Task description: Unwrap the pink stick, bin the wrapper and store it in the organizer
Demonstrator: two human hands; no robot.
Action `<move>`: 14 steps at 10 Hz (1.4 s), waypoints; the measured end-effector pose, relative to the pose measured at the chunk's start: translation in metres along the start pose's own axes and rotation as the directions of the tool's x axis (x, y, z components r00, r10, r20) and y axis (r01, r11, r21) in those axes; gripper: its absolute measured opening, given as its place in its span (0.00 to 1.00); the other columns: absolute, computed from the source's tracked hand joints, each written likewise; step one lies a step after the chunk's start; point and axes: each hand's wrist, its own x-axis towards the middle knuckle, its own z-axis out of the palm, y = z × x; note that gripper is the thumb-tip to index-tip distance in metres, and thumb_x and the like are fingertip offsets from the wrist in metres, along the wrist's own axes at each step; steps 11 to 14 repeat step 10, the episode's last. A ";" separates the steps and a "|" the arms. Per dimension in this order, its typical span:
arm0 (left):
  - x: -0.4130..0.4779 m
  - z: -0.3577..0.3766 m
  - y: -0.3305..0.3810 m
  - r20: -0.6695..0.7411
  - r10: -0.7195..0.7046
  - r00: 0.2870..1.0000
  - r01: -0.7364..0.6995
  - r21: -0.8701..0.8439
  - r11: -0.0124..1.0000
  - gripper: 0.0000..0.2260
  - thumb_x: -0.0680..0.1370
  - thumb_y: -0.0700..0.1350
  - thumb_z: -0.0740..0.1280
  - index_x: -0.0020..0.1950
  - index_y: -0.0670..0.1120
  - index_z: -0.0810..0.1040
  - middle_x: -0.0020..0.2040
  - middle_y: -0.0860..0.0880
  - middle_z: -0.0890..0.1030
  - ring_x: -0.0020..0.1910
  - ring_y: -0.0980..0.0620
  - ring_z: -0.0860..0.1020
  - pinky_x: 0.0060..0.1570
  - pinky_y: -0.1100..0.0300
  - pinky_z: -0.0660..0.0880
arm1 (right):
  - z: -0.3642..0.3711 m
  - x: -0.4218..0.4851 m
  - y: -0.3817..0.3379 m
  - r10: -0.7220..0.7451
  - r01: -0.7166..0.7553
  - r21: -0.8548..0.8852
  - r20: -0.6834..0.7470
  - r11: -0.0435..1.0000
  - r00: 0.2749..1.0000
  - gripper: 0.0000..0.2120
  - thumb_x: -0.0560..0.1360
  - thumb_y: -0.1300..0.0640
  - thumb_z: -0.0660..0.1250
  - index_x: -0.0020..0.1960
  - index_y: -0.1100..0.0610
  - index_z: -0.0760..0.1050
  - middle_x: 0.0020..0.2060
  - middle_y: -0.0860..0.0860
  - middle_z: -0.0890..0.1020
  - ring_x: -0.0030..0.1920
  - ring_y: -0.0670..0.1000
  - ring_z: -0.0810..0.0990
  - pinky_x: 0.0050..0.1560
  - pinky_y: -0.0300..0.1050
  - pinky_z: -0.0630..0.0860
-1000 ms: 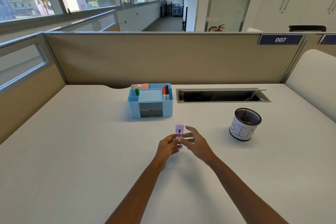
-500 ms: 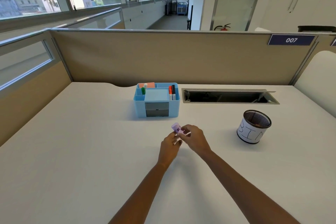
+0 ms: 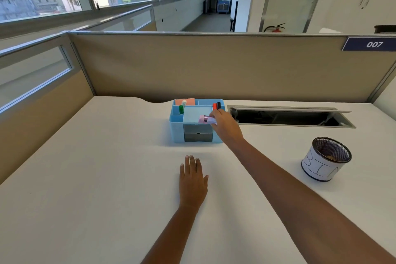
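My right hand (image 3: 225, 126) is stretched out over the blue desk organizer (image 3: 176, 130) and grips the pink stick (image 3: 204, 119), which lies sideways above the organizer's middle tray. The stick's right end is hidden by my fingers. I cannot tell whether any wrapper is on it. My left hand (image 3: 192, 180) lies flat on the white desk in front of the organizer, palm down, holding nothing. The black mesh bin (image 3: 327, 159), with a white label, stands on the desk to the right.
The organizer holds a green marker (image 3: 181, 109), red and black markers (image 3: 216, 105) and an orange pad (image 3: 187, 101). An open cable slot (image 3: 289, 117) runs behind it to the right. Beige partition walls (image 3: 214, 66) close the desk's back and left.
Both hands held the stick near the desk middle. Now my right hand has carried it forward over the organizer, and my left hand has let go and rests flat on the desk.
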 end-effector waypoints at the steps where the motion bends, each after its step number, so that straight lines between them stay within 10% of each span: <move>1: 0.003 -0.007 -0.005 0.010 0.008 1.000 -0.009 0.029 1.000 0.29 0.62 0.58 0.75 0.54 0.40 0.79 0.56 0.42 0.82 0.56 0.45 0.80 0.53 0.53 0.78 | 0.006 0.016 -0.002 -0.002 0.002 -0.022 -0.002 1.000 1.000 0.15 0.74 0.62 0.65 0.60 0.62 0.69 0.59 0.62 0.75 0.58 0.58 0.73 0.55 0.50 0.75; 4: 0.011 0.013 -0.017 0.134 0.007 0.991 0.015 -0.158 0.987 0.25 0.80 0.52 0.51 0.73 0.41 0.49 0.76 0.40 0.50 0.75 0.41 0.48 0.74 0.48 0.47 | 0.028 0.039 -0.006 0.034 -0.031 -0.039 0.080 0.999 0.996 0.17 0.73 0.62 0.66 0.61 0.62 0.70 0.60 0.62 0.75 0.61 0.59 0.73 0.58 0.52 0.74; 5: 0.010 0.011 -0.017 0.048 -0.009 0.999 0.018 -0.181 0.983 0.26 0.76 0.52 0.62 0.69 0.40 0.62 0.72 0.38 0.64 0.71 0.39 0.61 0.70 0.46 0.61 | 0.030 0.043 -0.005 0.050 -0.043 -0.063 0.110 0.997 0.993 0.18 0.73 0.62 0.66 0.61 0.62 0.70 0.61 0.63 0.75 0.61 0.60 0.73 0.59 0.52 0.74; 7: 0.014 0.021 -0.022 0.107 -0.017 0.994 0.038 -0.189 0.981 0.25 0.80 0.53 0.49 0.73 0.43 0.47 0.76 0.42 0.48 0.75 0.43 0.45 0.75 0.51 0.44 | 0.032 0.044 -0.004 0.087 -0.073 -0.081 0.192 0.994 0.978 0.19 0.74 0.62 0.65 0.63 0.62 0.68 0.62 0.62 0.75 0.61 0.60 0.74 0.60 0.50 0.73; 14: 0.012 0.021 -0.017 0.066 -0.004 0.998 0.018 -0.212 0.977 0.25 0.80 0.53 0.49 0.73 0.43 0.47 0.76 0.42 0.48 0.75 0.42 0.46 0.75 0.50 0.44 | 0.031 0.011 0.019 0.074 -0.073 0.090 -0.013 0.993 0.997 0.20 0.77 0.63 0.59 0.68 0.58 0.64 0.70 0.58 0.66 0.70 0.57 0.64 0.67 0.49 0.67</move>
